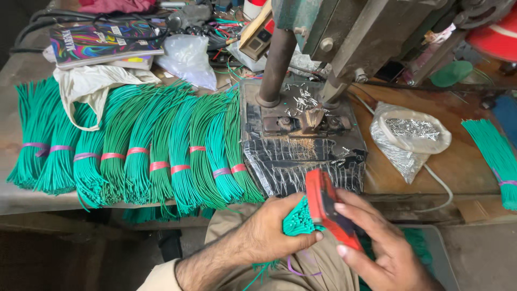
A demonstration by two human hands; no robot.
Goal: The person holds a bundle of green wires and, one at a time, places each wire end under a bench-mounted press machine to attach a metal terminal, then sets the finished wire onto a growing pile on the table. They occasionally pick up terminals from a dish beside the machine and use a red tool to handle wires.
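The left hand (272, 234) grips a green wire bundle (298, 220) — ends pointing toward 1 o'clock, tail hidden below; the right hand (377, 245) holds a red tool (329, 213).

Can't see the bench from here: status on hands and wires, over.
Left hand grips green wire bundle. Right hand holds red flat tool against bundle's end. Nothing between them.

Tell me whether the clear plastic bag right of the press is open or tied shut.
Open. The plastic bag's mouth is rolled down wide, exposing the small metal pieces inside.
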